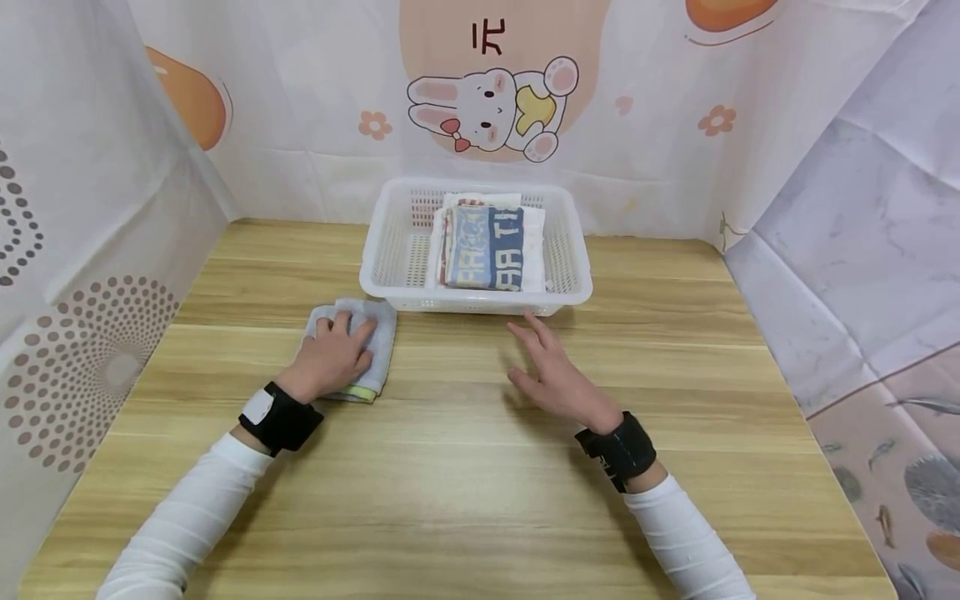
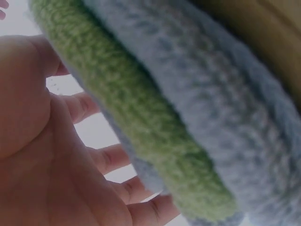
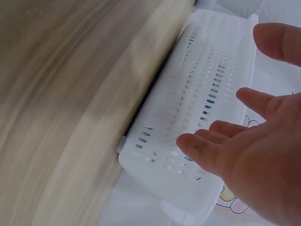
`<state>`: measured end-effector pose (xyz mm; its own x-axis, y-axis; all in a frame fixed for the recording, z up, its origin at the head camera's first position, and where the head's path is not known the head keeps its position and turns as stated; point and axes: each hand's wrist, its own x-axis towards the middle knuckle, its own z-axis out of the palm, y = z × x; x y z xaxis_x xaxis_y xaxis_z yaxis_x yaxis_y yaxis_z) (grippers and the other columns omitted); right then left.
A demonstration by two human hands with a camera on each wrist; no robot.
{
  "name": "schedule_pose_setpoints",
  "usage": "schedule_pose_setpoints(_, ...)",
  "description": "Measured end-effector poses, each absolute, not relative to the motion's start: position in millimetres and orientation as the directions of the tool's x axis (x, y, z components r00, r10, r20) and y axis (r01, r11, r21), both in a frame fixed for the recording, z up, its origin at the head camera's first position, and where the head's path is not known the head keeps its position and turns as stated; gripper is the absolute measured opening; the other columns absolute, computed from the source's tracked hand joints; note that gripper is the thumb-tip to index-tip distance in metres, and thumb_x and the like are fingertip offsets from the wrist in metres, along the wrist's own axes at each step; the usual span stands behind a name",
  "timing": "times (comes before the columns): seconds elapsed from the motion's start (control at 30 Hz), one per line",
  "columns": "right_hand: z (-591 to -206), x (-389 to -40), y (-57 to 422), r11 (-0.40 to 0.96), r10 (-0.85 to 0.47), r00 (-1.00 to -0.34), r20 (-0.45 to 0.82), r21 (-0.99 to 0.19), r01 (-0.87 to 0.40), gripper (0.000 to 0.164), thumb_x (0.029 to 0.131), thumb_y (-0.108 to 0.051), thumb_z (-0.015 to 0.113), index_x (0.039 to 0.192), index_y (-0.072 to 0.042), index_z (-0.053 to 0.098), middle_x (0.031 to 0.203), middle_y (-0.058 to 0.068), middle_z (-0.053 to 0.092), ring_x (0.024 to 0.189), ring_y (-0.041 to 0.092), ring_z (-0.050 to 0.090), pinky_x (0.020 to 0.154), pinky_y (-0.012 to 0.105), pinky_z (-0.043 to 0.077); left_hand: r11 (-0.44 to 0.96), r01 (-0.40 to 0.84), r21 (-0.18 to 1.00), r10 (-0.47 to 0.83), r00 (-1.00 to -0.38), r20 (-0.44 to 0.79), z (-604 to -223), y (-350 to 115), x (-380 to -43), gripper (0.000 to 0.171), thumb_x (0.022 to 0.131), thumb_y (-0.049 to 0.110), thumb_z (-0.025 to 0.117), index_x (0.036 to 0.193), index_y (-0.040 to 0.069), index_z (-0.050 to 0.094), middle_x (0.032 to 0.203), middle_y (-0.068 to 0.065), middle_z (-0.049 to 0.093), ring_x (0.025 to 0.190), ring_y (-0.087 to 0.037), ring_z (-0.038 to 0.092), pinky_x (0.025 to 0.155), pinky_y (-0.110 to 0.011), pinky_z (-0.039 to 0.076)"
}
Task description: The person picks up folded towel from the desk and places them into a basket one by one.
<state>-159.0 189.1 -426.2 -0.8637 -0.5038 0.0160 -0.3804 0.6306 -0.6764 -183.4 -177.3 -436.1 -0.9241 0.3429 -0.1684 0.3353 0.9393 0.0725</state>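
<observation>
A folded grey towel (image 1: 384, 337) with a green edge lies on the table, just left of the basket's front corner. My left hand (image 1: 330, 360) rests on top of it with fingers spread. Up close in the left wrist view, the towel's thick folded layers (image 2: 188, 80) stand beside the palm and slightly bent fingers. My right hand (image 1: 557, 379) hovers over the table in front of the white plastic basket (image 1: 378, 287), holding nothing, fingers extended. Inside the basket is a stack of folded towels (image 1: 480, 250), the top one blue with pale lettering.
The wooden table (image 1: 450, 500) is bordered at the back by a hanging cloth (image 1: 300, 108) printed with a rabbit. More patterned cloth hangs along the left and right sides. The basket stands against the back edge.
</observation>
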Motion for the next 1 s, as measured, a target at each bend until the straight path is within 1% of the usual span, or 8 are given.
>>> schedule_pose_setpoints(0.2,-427.1,-157.2,189.5,0.624,-0.507,-0.862,0.021,-0.681,-0.384,0.068,0.097,-0.014,0.062,0.155,-0.006,0.027,0.162,0.026,0.007,0.148,0.043,0.013,0.112,0.062,0.027,0.946,0.317,0.066,0.323,-0.937,-0.133,-437.2,-171.8,-176.0,0.048,0.103,0.026,0.045,0.145,0.004,0.04,0.133,-0.038,0.039,0.103,-0.057,0.046,0.062,-0.059,0.051)
schedule_pose_setpoints(0.47,-428.7,-156.8,190.4,0.621,-0.511,-0.858,0.042,-0.673,-0.403,0.068,0.096,-0.013,0.063,0.154,-0.004,0.029,0.161,0.028,0.01,0.148,0.043,0.014,0.113,0.061,0.026,0.953,0.293,0.078,0.302,-0.943,-0.141,-433.9,-162.5,-168.1,0.05,0.103,0.025,0.045,0.145,0.001,0.04,0.133,-0.04,0.038,0.106,-0.058,0.045,0.064,-0.059,0.051)
schedule_pose_setpoints(0.67,-429.8,-156.3,190.2,0.625,-0.512,-0.859,0.026,-0.674,-0.393,0.068,0.097,-0.014,0.063,0.155,-0.005,0.028,0.162,0.026,0.01,0.148,0.043,0.015,0.114,0.061,0.024,0.953,0.298,0.062,0.304,-0.945,-0.122,-431.5,-157.6,-160.8,0.049,0.102,0.025,0.048,0.143,-0.001,0.043,0.128,-0.04,0.042,0.102,-0.057,0.047,0.06,-0.057,0.051)
schedule_pose_setpoints(0.8,-429.8,-155.5,189.8,0.628,-0.51,-0.86,0.015,-0.677,-0.384,0.069,0.096,-0.014,0.063,0.155,-0.005,0.028,0.162,0.025,0.009,0.148,0.043,0.015,0.114,0.061,0.023,0.952,0.301,0.063,0.306,-0.944,-0.124,-429.2,-152.9,-155.6,0.05,0.102,0.025,0.049,0.143,-0.001,0.043,0.127,-0.039,0.043,0.102,-0.056,0.048,0.058,-0.056,0.051)
schedule_pose_setpoints(1.0,-428.6,-154.7,189.1,0.632,-0.511,-0.86,0.008,-0.674,-0.382,0.068,0.097,-0.014,0.063,0.155,-0.006,0.028,0.162,0.025,0.011,0.148,0.044,0.016,0.113,0.062,0.024,0.945,0.324,0.051,0.328,-0.936,-0.13,-429.6,-145.7,-149.8,0.049,0.102,0.028,0.049,0.143,0.001,0.045,0.125,-0.037,0.044,0.098,-0.052,0.049,0.054,-0.052,0.05)
